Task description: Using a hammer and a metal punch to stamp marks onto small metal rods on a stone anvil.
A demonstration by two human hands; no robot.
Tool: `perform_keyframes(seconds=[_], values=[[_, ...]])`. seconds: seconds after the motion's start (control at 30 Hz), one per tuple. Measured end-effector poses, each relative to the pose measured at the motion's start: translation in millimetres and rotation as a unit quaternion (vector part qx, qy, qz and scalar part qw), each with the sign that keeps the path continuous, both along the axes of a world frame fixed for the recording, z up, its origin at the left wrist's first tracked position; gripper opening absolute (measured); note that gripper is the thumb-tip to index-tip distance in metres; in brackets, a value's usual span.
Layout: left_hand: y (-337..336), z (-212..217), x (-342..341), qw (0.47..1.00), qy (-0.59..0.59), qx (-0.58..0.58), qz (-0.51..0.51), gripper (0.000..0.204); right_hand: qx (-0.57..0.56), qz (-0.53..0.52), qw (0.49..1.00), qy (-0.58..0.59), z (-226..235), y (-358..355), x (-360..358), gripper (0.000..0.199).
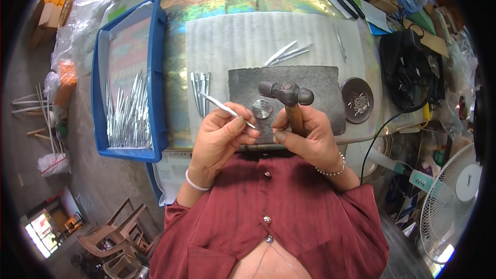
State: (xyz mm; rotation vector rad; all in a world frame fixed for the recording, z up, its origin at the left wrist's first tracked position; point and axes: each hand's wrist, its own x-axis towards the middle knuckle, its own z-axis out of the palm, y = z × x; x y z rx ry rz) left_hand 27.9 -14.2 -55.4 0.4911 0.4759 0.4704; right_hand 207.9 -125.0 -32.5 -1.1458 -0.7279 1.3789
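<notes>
While the left hand (219, 133) pinches a slim silvery metal piece (219, 105) between thumb and fingers at the near-left corner of the dark slab (243, 82), the right hand (312, 129) wraps the wooden handle of a ball-peen hammer (287, 93), head hanging over the slab. Right thumb and forefinger come close together in front of the handle; cannot tell whether they also pinch something tiny. Piece slants, far end up and leftward, near end among the fingertips.

Round metal disc (262, 108) sits on the slab, between the hands. Brown dish (347, 98) of small pins (359, 104) just beside the slab's right edge. Bundle of metal strips (196, 93) left of the slab; a few loose strips (288, 54) beyond its far edge.

Judgement: fine finger work, hammer parked in the palm. Best done with hammer head held away from the fingertips and the piece steadied close to the end being worked. Any tap would want the piece bedded flat on the disc, fingers back from the strike, short light blows, face square. Thin stock could bend or skid on smooth metal; a wide swing rightward could upset the dish.
</notes>
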Motion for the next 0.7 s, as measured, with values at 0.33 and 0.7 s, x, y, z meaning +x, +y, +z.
perform_keyframes(seconds=[0.33, 0.7], values=[[0.6, -13.4, -4.1, 0.991, -0.100, -0.083, -0.032, 0.019, 0.041, -0.015, 0.998, -0.045, 7.1, 18.2, -23.9, 0.014], [-2.7, -10.6, -5.0, 0.997, -0.072, -0.022, -0.009, 0.017, 0.038, -0.025, 0.995, -0.089, 3.1, 18.1, -23.7, 0.014]])
